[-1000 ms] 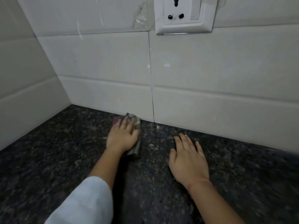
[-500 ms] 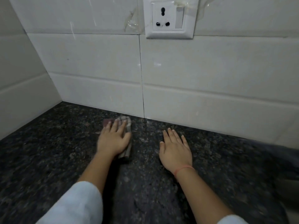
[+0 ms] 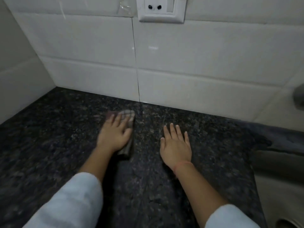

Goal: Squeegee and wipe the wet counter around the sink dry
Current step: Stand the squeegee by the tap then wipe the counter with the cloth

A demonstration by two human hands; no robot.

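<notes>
The left hand (image 3: 115, 135) presses a checked cloth (image 3: 127, 114) flat onto the dark granite counter (image 3: 49, 137), its fingers (image 3: 118, 120) straight and curled round nothing. At its 3 o'clock the right hand (image 3: 176, 145) lies flat on bare counter, spread and holding nothing.

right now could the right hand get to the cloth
Probably yes. The right hand lies flat on the counter, with only bare counter between it and the cloth. The left hand presses on most of the cloth, though, so only its far and right edges are free.
</notes>
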